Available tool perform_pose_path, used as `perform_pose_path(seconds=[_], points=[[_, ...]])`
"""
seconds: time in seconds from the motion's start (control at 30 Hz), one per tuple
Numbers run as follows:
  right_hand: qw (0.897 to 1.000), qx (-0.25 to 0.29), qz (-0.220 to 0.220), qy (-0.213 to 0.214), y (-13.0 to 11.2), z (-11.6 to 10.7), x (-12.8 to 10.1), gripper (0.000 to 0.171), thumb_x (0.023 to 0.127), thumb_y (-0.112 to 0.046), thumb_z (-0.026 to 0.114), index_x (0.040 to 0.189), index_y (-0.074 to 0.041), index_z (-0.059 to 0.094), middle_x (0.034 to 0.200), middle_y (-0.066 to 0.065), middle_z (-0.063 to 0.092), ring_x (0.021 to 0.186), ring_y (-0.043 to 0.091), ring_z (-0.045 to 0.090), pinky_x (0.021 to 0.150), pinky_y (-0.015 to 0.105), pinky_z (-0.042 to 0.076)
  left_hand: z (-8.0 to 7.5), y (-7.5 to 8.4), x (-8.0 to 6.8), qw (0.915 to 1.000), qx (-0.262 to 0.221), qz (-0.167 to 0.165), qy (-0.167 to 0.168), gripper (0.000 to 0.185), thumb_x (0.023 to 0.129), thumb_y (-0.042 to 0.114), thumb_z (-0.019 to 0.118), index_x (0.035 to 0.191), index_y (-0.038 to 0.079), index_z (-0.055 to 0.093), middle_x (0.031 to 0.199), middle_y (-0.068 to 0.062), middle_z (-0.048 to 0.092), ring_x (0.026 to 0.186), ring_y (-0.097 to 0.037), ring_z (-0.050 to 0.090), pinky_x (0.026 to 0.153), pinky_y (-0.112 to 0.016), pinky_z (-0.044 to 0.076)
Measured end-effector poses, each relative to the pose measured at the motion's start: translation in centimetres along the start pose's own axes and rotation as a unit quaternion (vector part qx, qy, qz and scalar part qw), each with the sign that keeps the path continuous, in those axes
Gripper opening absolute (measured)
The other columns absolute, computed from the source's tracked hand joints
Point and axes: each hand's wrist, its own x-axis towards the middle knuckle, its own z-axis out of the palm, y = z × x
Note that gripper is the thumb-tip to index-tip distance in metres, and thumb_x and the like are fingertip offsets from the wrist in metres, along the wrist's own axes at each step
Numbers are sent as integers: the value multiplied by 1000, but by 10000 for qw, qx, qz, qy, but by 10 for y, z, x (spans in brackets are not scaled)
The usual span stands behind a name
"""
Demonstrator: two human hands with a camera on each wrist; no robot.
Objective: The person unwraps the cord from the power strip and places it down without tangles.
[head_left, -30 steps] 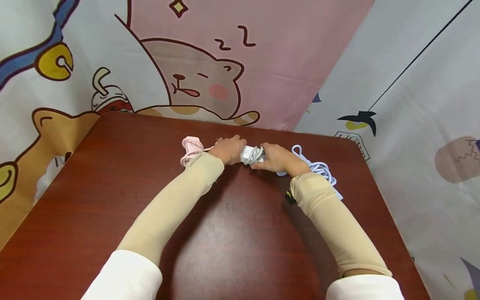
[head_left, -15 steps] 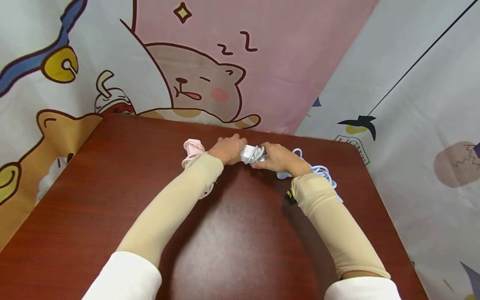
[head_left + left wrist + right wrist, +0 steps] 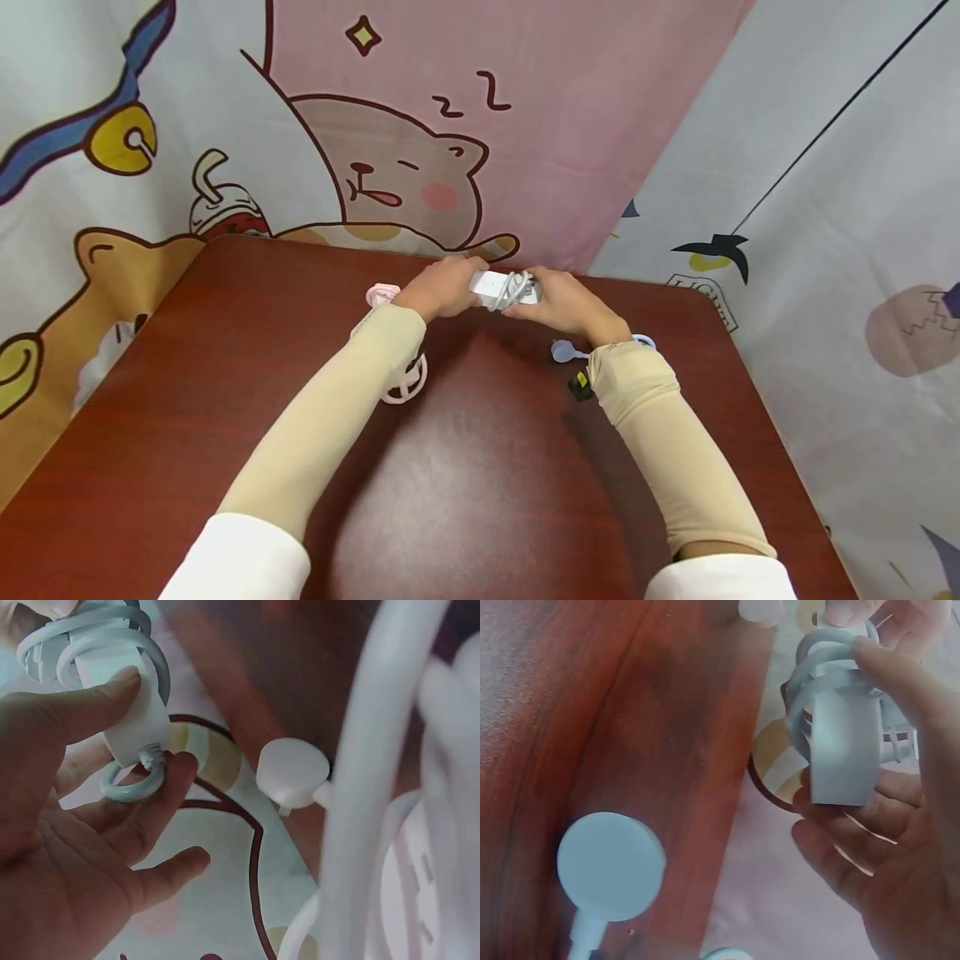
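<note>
Both hands hold a small white power strip (image 3: 491,285) with a grey cord wrapped around its right part, above the far side of the table. My left hand (image 3: 442,287) grips the left end; in the left wrist view its thumb lies across the white body (image 3: 142,724), near a loop of cord, while the lower fingers stretch out. The right hand (image 3: 566,304) grips the right end, its thumb on the wound cord in the right wrist view. Plug prongs (image 3: 901,746) show there beside the body.
Left of the hands, a pink power strip (image 3: 382,293) lies partly behind the left arm. A pink ring-shaped piece (image 3: 408,382) shows below that sleeve. A light-blue round plug (image 3: 564,351) lies under the right wrist, with blue cord (image 3: 643,341) mostly hidden. A printed curtain hangs behind the table.
Both hands have lifted the white power strip and moved it slightly away. The pink ring-shaped piece has come out further below the left sleeve, and the right arm covers more of the blue cord.
</note>
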Motion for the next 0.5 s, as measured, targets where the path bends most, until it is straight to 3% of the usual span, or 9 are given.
perform_pose_path(seconds=[0.2, 0.5], points=[[9994, 10, -148, 311, -5, -3, 3, 71, 83, -54, 80, 134, -10, 57, 110, 5, 68, 94, 24, 65, 82, 38, 52, -7, -14, -6, 9961, -803, 47, 371, 58, 91, 24, 77, 144, 15, 55, 135, -7, 65, 116, -25, 60, 103, -42, 48], [9970, 264, -240, 691, -10, -13, 2, 73, 83, -49, 82, 138, -9, 57, 123, 10, 68, 102, 26, 64, 89, 42, 52, -9, -25, -14, 9836, -1552, 165, 906, 64, 93, 30, 76, 150, 21, 48, 139, -8, 64, 109, -23, 63, 101, -39, 49]])
